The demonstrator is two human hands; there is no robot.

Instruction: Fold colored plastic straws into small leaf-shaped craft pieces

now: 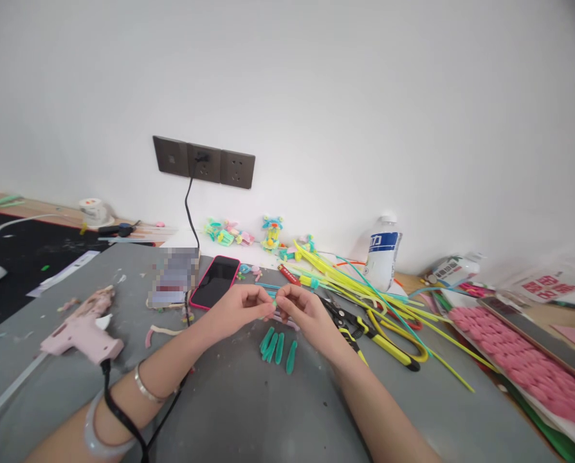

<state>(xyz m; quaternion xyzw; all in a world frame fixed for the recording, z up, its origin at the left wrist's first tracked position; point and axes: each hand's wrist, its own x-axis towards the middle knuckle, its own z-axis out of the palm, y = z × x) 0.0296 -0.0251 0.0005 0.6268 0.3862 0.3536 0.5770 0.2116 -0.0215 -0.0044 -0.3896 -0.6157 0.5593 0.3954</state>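
Centrally, the left hand (237, 310) and the right hand (307, 310) meet above the gray surface (268, 418), the fingers of both pinched on a tiny pale-green piece (274, 303) — mostly hidden, so its shape is hard to tell. Just to the near side lie short teal pipe-cleaner pieces (279, 348), the rightmost slightly apart from the others. To the left, a pink-cased smartphone (216, 281) lies beyond the left forearm; farther left rests a pink hot-glue gun (87, 333), its black cord crossing that forearm. To the right, yellow-and-black pliers (386, 344) lie near long yellow pipe cleaners (338, 275) — and on the far side stands a white bottle (380, 263) with a blue label.
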